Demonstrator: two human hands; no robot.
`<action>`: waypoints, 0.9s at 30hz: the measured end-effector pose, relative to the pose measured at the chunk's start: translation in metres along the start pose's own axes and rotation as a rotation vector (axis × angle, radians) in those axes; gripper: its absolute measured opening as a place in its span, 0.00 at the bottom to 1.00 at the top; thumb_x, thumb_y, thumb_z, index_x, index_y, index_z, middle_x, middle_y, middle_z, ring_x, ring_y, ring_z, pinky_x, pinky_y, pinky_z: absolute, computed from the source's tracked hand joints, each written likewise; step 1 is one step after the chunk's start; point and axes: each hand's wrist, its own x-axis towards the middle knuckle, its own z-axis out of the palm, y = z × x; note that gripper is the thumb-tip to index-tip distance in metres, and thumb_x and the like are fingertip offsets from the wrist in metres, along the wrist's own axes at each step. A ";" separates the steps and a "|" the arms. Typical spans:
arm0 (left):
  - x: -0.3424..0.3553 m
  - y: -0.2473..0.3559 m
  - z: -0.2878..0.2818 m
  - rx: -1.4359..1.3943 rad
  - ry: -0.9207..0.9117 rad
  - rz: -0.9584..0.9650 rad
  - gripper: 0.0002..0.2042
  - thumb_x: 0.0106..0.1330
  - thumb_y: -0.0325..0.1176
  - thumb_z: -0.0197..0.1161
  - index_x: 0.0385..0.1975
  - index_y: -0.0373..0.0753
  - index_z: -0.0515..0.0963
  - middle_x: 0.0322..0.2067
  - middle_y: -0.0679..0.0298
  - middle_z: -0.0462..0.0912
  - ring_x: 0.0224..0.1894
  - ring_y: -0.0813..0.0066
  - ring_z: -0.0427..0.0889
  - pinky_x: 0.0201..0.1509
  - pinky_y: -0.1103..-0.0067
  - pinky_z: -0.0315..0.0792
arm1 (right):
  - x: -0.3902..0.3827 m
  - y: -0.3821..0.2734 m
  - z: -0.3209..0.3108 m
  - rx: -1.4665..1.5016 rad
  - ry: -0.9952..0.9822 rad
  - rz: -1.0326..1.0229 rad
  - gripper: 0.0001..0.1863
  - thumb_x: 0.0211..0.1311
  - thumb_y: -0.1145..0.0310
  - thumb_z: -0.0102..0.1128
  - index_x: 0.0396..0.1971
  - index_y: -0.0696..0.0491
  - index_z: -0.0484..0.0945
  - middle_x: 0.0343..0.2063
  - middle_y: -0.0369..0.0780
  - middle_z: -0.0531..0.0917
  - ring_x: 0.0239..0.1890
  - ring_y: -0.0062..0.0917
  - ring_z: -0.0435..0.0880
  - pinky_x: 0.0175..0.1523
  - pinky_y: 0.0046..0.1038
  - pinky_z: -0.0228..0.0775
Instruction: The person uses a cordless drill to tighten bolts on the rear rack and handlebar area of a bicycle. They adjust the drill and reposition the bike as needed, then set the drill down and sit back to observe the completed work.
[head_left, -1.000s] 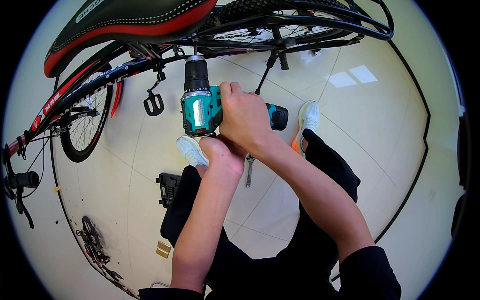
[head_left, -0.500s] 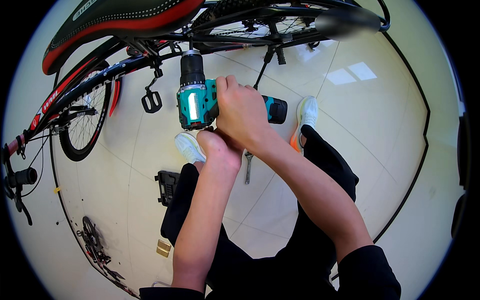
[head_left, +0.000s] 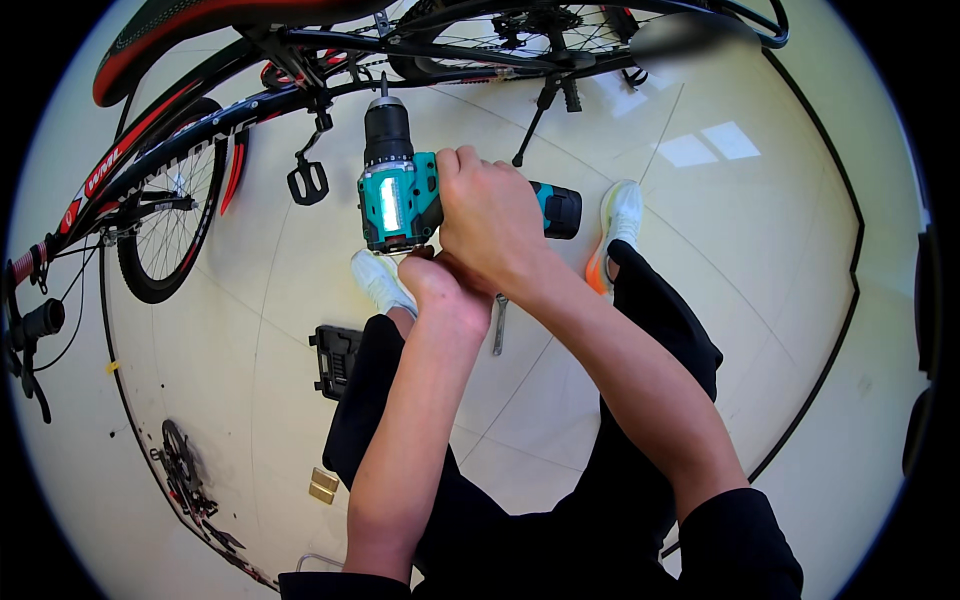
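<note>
Floor right of the kickstand leaves room to pass; the bicycle frame bars the way beyond the drill.

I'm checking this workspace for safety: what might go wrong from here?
The drill, gripped by the right hand, points its bit toward the bicycle, close to the black tubes in this view; it might slip and scratch them. The kickstand is down, so a hard push could perhaps rock the bicycle. The wrench lies on the floor between the legs, where a step might catch it.
</note>
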 end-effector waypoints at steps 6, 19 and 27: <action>-0.003 0.000 -0.003 0.067 0.032 -0.019 0.27 0.71 0.45 0.27 0.65 0.41 0.62 0.61 0.58 0.69 0.63 0.62 0.70 0.66 0.64 0.65 | -0.005 0.000 0.001 0.034 0.025 0.054 0.18 0.34 0.80 0.63 0.31 0.58 0.72 0.28 0.45 0.79 0.27 0.37 0.81 0.37 0.31 0.74; -0.005 -0.001 0.007 0.072 -0.007 0.012 0.23 0.71 0.42 0.29 0.61 0.44 0.62 0.58 0.58 0.71 0.60 0.62 0.73 0.58 0.63 0.72 | 0.000 0.007 -0.007 0.008 0.066 0.011 0.16 0.35 0.79 0.61 0.31 0.57 0.72 0.27 0.44 0.78 0.25 0.36 0.81 0.36 0.31 0.73; 0.004 0.002 0.005 0.131 0.026 0.027 0.28 0.69 0.44 0.27 0.64 0.40 0.61 0.62 0.57 0.69 0.64 0.63 0.69 0.66 0.65 0.64 | 0.006 0.006 -0.007 0.014 0.069 0.025 0.16 0.36 0.79 0.61 0.30 0.57 0.72 0.26 0.44 0.78 0.25 0.36 0.81 0.36 0.31 0.73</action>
